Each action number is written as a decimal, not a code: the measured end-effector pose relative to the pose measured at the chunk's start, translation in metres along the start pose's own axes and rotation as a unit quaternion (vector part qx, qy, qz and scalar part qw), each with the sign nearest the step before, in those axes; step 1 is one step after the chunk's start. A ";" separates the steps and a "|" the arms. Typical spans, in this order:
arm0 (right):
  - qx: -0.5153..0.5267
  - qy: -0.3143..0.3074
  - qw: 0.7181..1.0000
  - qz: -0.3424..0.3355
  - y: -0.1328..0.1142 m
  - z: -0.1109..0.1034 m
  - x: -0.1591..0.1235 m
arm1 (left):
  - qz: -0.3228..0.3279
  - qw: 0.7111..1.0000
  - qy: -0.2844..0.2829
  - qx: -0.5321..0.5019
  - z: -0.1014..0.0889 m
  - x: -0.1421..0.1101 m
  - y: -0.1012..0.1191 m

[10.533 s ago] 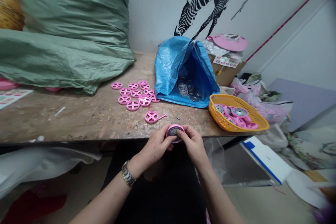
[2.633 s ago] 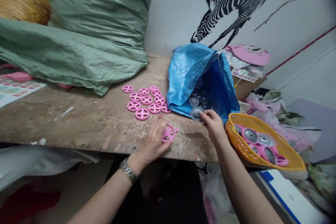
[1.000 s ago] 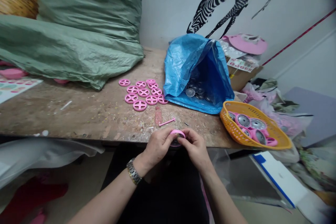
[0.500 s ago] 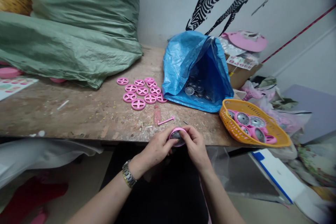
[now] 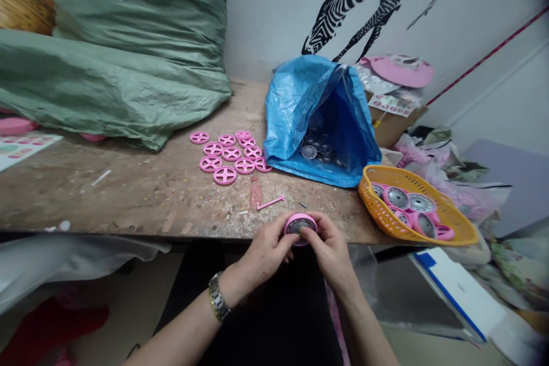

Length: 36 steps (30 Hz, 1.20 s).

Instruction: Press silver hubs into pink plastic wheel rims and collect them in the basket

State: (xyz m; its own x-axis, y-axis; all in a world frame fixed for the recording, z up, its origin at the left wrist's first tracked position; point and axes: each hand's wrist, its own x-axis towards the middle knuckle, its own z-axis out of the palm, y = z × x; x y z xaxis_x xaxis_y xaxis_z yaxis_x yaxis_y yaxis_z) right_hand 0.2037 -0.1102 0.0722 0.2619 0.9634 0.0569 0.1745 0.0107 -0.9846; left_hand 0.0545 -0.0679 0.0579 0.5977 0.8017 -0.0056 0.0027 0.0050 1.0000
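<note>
Both my hands hold one pink wheel with a grey disc in its face at the near edge of the wooden table. My left hand grips its left rim. My right hand grips the right side, thumb pressed on the disc. Several pink spoked wheels lie flat further back. An open blue bag holds several grey discs. An orange basket at my right holds several joined wheels. A pink stick lies just beyond my hands.
Large green sacks fill the table's back left. A cardboard box with pink items on top stands behind the blue bag. Sticker sheets lie at far left. Bags and a white-blue board lie on the floor right.
2.6 s ago my left hand picked a pink wheel off the table and my right took a grey disc from the bag. Both now meet at the table edge, pressing disc into wheel.
</note>
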 end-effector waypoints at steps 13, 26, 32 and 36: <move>-0.244 0.247 0.936 -0.051 -0.013 -0.150 0.033 | 0.149 0.823 0.101 0.538 -0.053 0.072 0.001; -0.486 0.292 0.800 -0.194 0.002 -0.210 0.029 | 0.077 0.734 0.078 0.670 -0.095 0.125 -0.028; -0.377 0.146 0.887 -0.223 0.004 -0.124 0.050 | 0.139 0.735 0.013 0.664 -0.086 0.090 -0.018; -0.325 0.087 0.926 -0.172 0.027 -0.095 0.090 | 0.157 0.762 0.037 0.627 -0.079 0.067 -0.021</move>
State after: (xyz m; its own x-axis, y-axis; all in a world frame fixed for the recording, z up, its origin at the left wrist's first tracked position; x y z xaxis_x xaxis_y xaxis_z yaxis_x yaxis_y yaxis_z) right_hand 0.3218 -0.0487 0.0666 0.2240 0.8750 0.4292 0.7955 0.0902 -0.5992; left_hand 0.0316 0.0331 0.0367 0.6795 0.6777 0.2812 0.6608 -0.7318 0.1670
